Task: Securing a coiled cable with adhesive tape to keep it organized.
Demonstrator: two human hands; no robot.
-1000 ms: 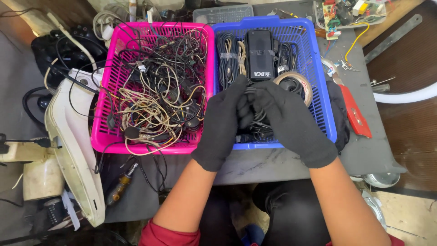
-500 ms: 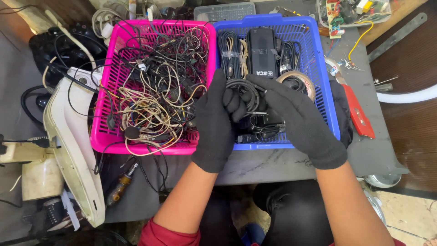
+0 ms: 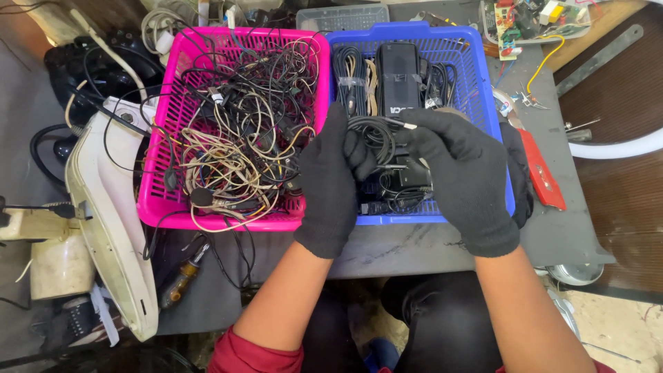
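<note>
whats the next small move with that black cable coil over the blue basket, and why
Probably lower the coiled black cable into the blue basket: both gloved hands, left hand and right hand, hold it looped directly above the bundled cables there.

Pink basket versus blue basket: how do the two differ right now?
The pink basket holds a loose tangle of thin tan and black wires; the blue basket holds bundled black cables and a black adapter block. Both gloved hands, left hand and right hand, work a coiled black cable over the blue basket; none touches the pink basket. Both are slotted plastic, side by side.
</note>
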